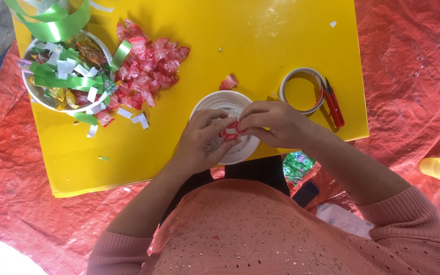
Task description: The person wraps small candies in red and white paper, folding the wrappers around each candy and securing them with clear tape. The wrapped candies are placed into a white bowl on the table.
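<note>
Seen from above, a person in a pink knitted top works at a yellow counter [260, 56]. At the centre of the frame, the left hand [202, 140] and right hand [273, 122] meet over a white round lid [220, 102], both pinching one small red wrapped candy [230, 131] between thumbs and fingertips. To do this well, it seems best to keep the grip light and at the wrapper's ends, so the piece stays steady over the lid. Both wrists are bent inward, forearms angling up from the lower frame, fingers curled close. A pile of red candies [148, 66] lies upper left, beside a bowl [34, 91] of green ribbon and paper scraps. A tape roll [301, 90] and red scissors [333, 104] sit right of centre.
</note>
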